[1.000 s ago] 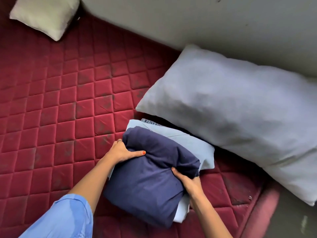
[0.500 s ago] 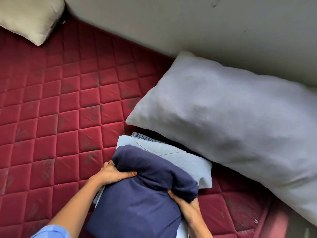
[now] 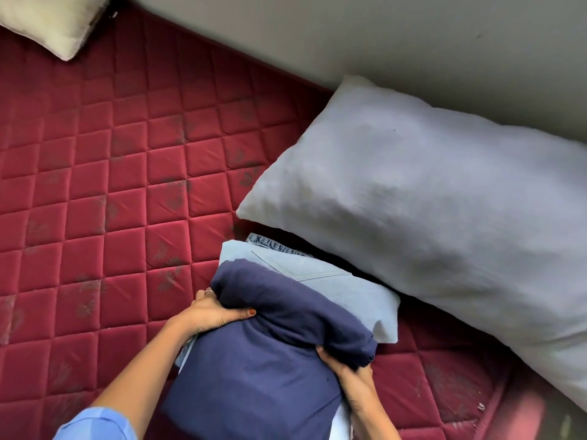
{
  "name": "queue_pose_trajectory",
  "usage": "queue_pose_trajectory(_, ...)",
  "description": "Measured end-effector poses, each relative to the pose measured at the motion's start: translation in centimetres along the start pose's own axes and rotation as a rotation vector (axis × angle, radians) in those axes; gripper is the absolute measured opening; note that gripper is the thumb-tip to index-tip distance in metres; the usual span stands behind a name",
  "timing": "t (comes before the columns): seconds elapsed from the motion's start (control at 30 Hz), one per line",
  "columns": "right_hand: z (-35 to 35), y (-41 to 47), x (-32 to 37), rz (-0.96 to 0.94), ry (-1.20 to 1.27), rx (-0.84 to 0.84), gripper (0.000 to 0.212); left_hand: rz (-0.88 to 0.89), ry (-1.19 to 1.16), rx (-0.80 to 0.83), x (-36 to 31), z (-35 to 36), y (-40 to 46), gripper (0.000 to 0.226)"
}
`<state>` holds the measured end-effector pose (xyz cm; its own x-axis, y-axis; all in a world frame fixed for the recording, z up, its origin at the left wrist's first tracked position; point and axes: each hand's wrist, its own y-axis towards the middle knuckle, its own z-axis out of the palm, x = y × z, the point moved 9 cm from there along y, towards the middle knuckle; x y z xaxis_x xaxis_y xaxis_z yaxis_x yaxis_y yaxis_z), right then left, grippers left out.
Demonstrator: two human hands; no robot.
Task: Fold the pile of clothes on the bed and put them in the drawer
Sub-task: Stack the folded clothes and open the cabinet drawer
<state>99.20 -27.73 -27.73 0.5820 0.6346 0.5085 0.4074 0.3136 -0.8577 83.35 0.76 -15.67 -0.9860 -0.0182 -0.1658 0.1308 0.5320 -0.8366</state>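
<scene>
Navy garment (image 3: 263,369), folded thick, sits on top of a pale blue folded piece (image 3: 346,290), and under that I can make out a strip of denim (image 3: 270,244) at the far edge; the whole stack (image 3: 381,315) rests on the red quilted mattress (image 3: 95,201), its far side tucked just beside the big grey pillow (image 3: 428,201). My left hand (image 3: 211,314) grips the stack's left edge, thumb laid over the navy fold and fingers curled out of sight beneath. My right hand (image 3: 344,368) holds the right edge the same way, fingers wrapped round the navy roll at its corner. How deep either hand reaches under the lower layers I cannot tell.

I judge this to be the pick-up of the folded stack for the drawer, which is not in view. To do it well I would want both sets of fingers right under the bottom garment, not just the navy one, so the pale blue and denim layers come along instead of sliding out. Squeezing inward and lifting level should keep the folds from opening; the navy roll looks loose at the right corner, so that side needs the firmer hold. A cream pillow (image 3: 54,23) lies well apart at the mattress's far left corner, against the grey wall (image 3: 381,36).
</scene>
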Motion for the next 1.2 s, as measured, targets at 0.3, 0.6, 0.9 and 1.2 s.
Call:
queue_pose_trajectory(0.3,-0.3,0.0,0.4,-0.032,0.056,-0.101,0.106,0.067,-0.058,0.080,-2.0,-0.4,-0.5,0.153)
queue_pose_trajectory(0.6,0.0,0.4,0.9,-0.069,0.120,-0.079,0.102,0.025,0.047,0.015,-1.5,-0.3,-0.5,0.143)
queue_pose_trajectory(0.9,-0.2,-2.8,4.6,-0.182,0.263,0.090,0.102,0.013,-0.286,-0.177,0.9,-0.3,-4.5,0.129)
queue_pose_trajectory(1.2,0.9,-14.2,1.5,-0.248,0.083,0.308,0.072,-0.134,-0.702,-0.129,16.5,11.2,-13.4,0.126)
